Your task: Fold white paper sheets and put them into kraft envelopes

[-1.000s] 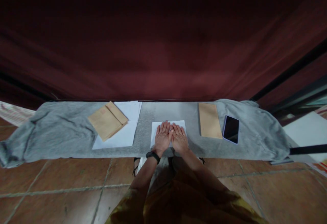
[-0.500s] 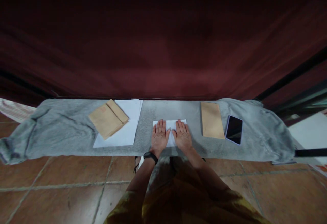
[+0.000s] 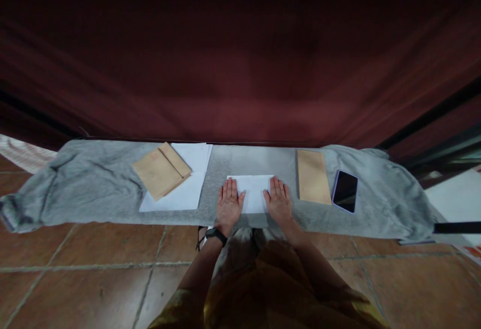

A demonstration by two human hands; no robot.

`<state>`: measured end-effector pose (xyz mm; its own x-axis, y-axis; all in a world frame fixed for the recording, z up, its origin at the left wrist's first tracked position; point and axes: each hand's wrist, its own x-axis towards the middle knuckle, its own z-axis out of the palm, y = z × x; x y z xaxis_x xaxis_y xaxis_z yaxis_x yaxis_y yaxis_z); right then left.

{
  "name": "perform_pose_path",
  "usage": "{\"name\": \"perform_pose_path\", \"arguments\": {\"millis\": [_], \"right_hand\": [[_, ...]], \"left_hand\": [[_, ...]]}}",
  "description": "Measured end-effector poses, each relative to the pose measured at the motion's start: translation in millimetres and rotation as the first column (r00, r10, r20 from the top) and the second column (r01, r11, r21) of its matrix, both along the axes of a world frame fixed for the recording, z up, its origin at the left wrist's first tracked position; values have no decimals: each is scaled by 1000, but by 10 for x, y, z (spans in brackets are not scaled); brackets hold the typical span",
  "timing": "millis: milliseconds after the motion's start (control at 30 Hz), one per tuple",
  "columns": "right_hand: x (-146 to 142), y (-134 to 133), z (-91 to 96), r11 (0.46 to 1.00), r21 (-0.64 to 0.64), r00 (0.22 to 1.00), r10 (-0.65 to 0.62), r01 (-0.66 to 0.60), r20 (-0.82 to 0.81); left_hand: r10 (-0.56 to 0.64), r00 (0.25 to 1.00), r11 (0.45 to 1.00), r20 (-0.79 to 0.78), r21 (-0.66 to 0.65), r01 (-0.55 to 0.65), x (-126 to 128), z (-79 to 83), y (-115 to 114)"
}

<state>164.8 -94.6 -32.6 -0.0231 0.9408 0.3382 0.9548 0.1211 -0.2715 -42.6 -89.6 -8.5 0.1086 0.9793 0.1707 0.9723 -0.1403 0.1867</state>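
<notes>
A folded white sheet of paper lies on the grey cloth in front of me. My left hand lies flat on its left edge, fingers stretched out, a black band on the wrist. On the sheet's right edge my right hand presses flat too, fingers open. Bare paper shows between the two hands.
At the left, brown envelopes rest on a stack of white sheets. Another brown envelope lies right of my hands, beside a dark phone. A dark red curtain hangs behind. Tiled floor lies below.
My hands have slid apart from the middle of the sheet towards its left and right edges, still flat on it.
</notes>
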Motion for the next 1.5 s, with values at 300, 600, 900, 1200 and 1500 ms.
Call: {"name": "perform_pose_path", "arguments": {"millis": [300,600,900,1200,1500], "right_hand": [[70,-127,56,998,32,998,-49,50,-48],[-409,-689,230,932,-92,936,344,-350,-75],[-276,-756,169,962,-41,962,270,-269,28],[-62,-809,102,979,-12,975,202,-202,95],[121,-835,59,990,22,985,133,-136,113]], "left_hand": [[76,994,988,81,126,-85,-7,-56,-171],[-245,967,968,-64,38,248,385,-104,-727],[-250,966,968,-57,-14,250,259,-22,-733],[-113,994,992,5,57,112,47,-65,-774],[16,1000,1000,-13,18,-16,-55,15,-817]]}}
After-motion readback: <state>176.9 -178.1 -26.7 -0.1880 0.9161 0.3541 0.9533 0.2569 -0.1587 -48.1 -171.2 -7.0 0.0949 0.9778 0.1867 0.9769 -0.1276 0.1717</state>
